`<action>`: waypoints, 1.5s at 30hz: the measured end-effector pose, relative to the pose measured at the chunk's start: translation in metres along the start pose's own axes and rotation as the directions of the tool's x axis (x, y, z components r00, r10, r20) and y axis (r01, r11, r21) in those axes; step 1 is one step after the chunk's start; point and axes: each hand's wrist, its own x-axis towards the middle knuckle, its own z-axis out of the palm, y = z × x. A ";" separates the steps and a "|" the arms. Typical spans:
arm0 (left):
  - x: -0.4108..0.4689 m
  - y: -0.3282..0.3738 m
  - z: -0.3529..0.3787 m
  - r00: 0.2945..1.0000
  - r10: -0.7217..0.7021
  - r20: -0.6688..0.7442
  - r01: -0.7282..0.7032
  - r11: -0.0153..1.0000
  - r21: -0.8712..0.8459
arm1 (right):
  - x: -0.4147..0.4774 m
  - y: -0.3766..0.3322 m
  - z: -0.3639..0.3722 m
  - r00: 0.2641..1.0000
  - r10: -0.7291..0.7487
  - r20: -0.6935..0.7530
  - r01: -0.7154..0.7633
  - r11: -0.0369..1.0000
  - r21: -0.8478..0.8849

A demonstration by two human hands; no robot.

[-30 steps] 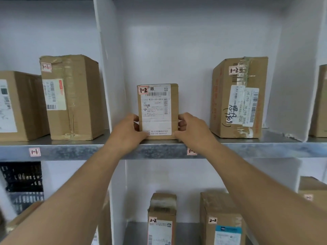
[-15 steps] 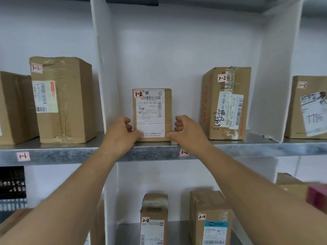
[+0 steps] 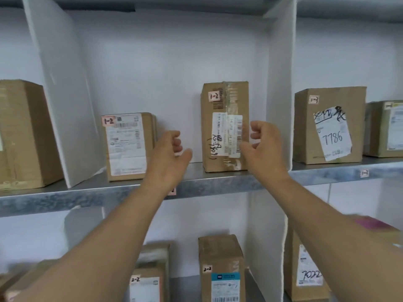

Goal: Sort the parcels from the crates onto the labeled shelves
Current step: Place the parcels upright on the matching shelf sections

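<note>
Between our fingers (image 3: pixel 174 135) we are holding nothing; left hand (image 3: pixel 168 155) and right hand (image 3: pixel 263 147) are hovering loosely curled. Just left of the left one, the small parcel (image 3: pixel 128 147) is standing on the shelf (image 3: pixel 218 185): stiff cardboard, likely light, best gripped by its side faces.

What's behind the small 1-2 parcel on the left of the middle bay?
Above and beside the small 1-2 parcel only the white back panel shows. The space directly behind it is covered by the parcel itself.
</note>
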 end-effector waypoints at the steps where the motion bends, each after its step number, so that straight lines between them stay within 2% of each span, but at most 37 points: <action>1: 0.002 0.001 0.011 0.999 -0.026 0.023 0.026 0.999 0.022 | 0.005 0.008 -0.002 0.999 0.046 0.029 -0.046 0.999 -0.019; 4: 0.008 0.001 0.035 0.995 -0.095 0.042 0.092 0.992 0.081 | 0.015 0.027 0.000 0.973 0.141 0.183 -0.136 0.990 -0.037; 7: 0.012 -0.001 0.046 0.989 -0.137 0.058 0.131 0.987 0.089 | 0.023 0.038 0.001 0.932 0.175 0.318 -0.169 0.985 -0.047; 10: 0.016 -0.004 0.046 0.965 -0.197 0.171 0.177 0.977 0.121 | 0.027 0.046 -0.002 0.907 0.173 0.383 -0.185 0.983 -0.006; 12: 0.017 -0.004 0.045 0.947 -0.209 0.245 0.162 0.966 0.201 | 0.026 0.048 -0.004 0.900 0.131 0.417 -0.150 0.989 0.014; 14: 0.016 -0.003 0.046 0.946 -0.206 0.250 0.143 0.958 0.250 | 0.025 0.049 -0.005 0.897 0.090 0.432 -0.109 0.994 0.020; 20: 0.007 0.000 0.047 0.969 -0.200 0.147 0.161 0.957 0.242 | 0.022 0.054 -0.010 0.883 0.031 0.469 -0.074 0.995 0.074; 34: 0.010 0.002 0.046 0.952 -0.235 0.193 0.175 0.942 0.287 | 0.025 0.051 -0.007 0.843 0.054 0.535 -0.069 0.998 0.007; 43: 0.011 -0.001 0.041 0.945 -0.223 0.239 0.152 0.947 0.282 | 0.019 0.039 -0.011 0.852 0.088 0.517 -0.084 0.996 -0.032; 45: 0.006 -0.001 0.038 0.957 -0.204 0.207 0.153 0.959 0.239 | 0.016 0.036 -0.014 0.865 0.082 0.496 -0.069 0.997 -0.044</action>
